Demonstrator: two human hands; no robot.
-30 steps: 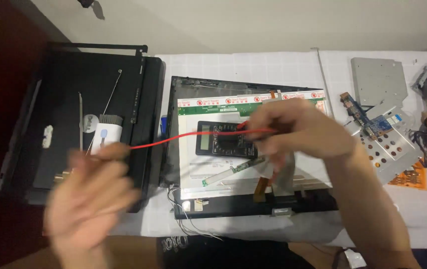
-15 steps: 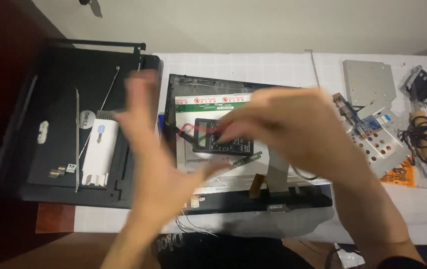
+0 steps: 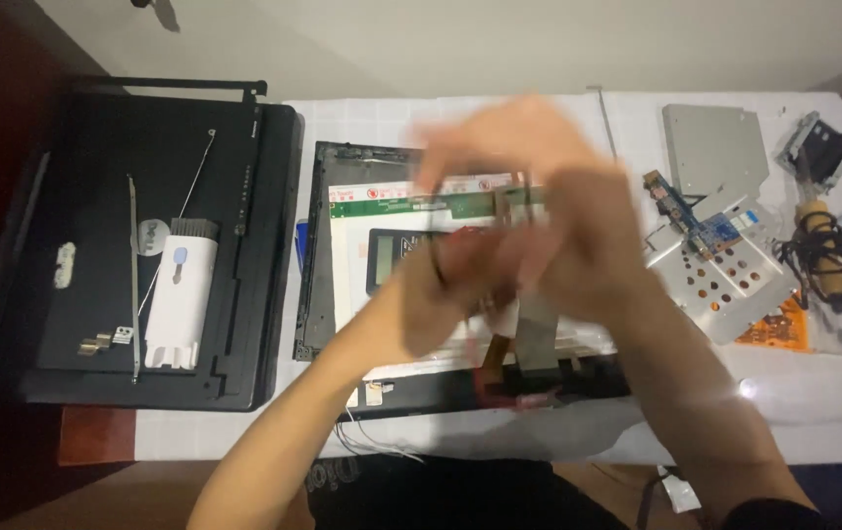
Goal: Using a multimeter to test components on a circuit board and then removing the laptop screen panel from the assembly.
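White cleaning-brush case (image 3: pixel 179 302) on black lid (image 3: pixel 97 177)

Bare forearms, bare hands (image 3: pixel 529 245) (blurred), dark shirt

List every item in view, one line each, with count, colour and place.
laptop lid: one, black, lying flat at the left.
cleaning brush tool: one, white with a dark brush end, on the lid.
metal rods: two, thin and silver, on the lid.
screen panel: one, dark frame with pale back, at the centre.
multimeter: one, black, on the panel, partly hidden by the hands.
drive casing: one, grey, at the upper right.
perforated bracket: one, silver, at the right.
circuit board: one, small and blue, on the bracket.
cable bundle: one, black, at the far right.
tablecloth: one, white.
left hand: blurred, over the panel.
right hand: blurred, over the panel.
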